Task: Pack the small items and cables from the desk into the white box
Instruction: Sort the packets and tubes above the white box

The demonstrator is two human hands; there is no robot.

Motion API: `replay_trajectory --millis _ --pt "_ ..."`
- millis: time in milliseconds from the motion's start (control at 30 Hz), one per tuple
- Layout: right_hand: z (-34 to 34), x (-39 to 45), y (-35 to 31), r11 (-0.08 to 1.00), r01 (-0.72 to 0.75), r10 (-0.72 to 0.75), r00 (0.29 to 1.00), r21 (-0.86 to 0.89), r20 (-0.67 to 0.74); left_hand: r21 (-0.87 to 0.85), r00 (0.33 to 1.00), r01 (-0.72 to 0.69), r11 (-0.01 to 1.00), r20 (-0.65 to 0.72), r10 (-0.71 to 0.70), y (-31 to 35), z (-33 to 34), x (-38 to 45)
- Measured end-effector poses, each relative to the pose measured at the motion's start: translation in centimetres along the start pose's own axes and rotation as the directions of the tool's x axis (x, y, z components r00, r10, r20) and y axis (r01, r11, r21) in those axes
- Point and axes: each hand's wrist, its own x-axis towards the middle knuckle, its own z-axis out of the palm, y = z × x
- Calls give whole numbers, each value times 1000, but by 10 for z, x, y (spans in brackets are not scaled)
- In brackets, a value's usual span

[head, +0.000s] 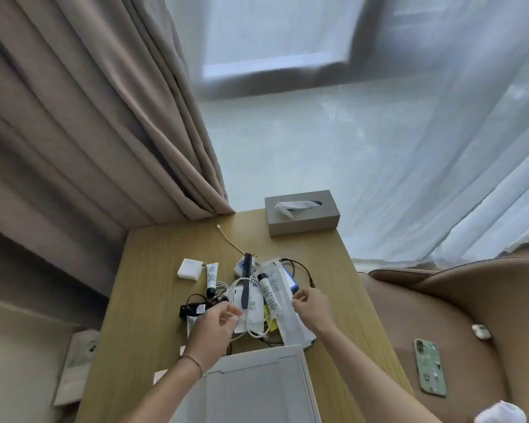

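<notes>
White box (pixel 251 389) cut off below — both hands' fingers loosely curled, grip unclear.

A wooden bench (pixel 153 300) carries a grey tissue box (pixel 301 212) at its far edge. A white charger (pixel 190 269), tubes and tangled cables (pixel 245 300) lie mid-bench, the white box (pixel 257 389) nearest.

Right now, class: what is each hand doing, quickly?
Left hand: fingers curled over the white cable in the pile; whether it grips cannot be told.
Right hand: loosely open, holding nothing.
</notes>
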Motion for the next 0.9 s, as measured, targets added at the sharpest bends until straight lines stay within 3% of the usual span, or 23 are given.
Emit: replay_trajectory --millis 300,633,767,900 --pt "14 11 -3 989 17 -10 999 -147 51 96 998 22 995 52 -27 2 17 5" --pt "-30 6 10 967 103 -63 983 231 -174 283 980 -182 942 126 152 33 49 38" --pt "-46 7 29 922 36 29 987 386 -161 500 888 -459 735 237 393 43 70 59" --pt "-51 2 44 901 1 73 985 434 -154 675 735 -657 336 475 484 51 90 86"
